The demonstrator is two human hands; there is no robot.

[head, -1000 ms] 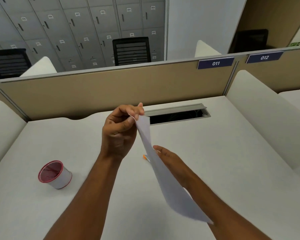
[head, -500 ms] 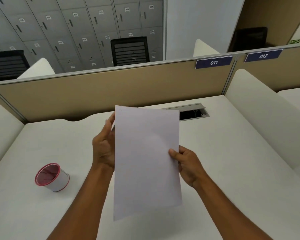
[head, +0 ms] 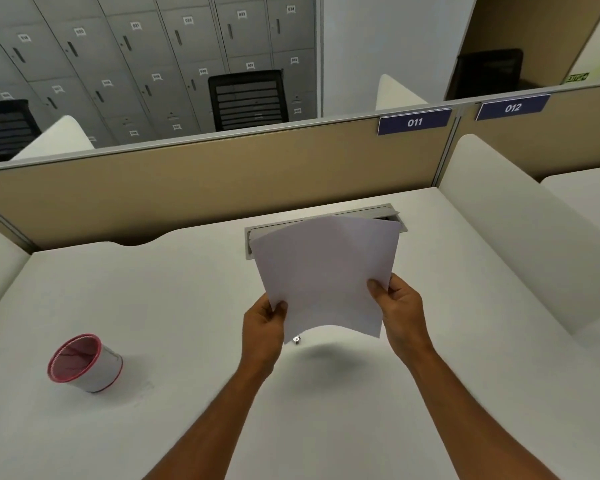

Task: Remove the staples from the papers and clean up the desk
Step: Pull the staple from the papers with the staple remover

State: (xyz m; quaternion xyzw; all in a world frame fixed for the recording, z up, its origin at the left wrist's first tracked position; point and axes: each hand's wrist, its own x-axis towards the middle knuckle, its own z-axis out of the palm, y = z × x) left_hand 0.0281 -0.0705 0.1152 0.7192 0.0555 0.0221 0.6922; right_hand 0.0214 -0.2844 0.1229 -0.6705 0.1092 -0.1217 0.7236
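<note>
White papers (head: 326,275) hang in the air above the middle of the white desk (head: 153,299), tilted away from me and bowed at their near edge. My left hand (head: 264,327) pinches their near left corner. My right hand (head: 400,306) grips their right edge, thumb on top. A small shiny metal object (head: 296,339) shows just under the papers' near edge, beside my left hand; I cannot make out what it is.
A white cup with a red rim (head: 84,362) stands on the desk at the left. A grey cable slot (head: 326,223) lies behind the papers. A beige partition (head: 205,174) closes the back and a white divider (head: 506,220) the right side.
The papers went from edge-on to upright facing me, and now lie lower and flatter, farther out over the desk. My left hand shifted from the top corner to the near left corner.
</note>
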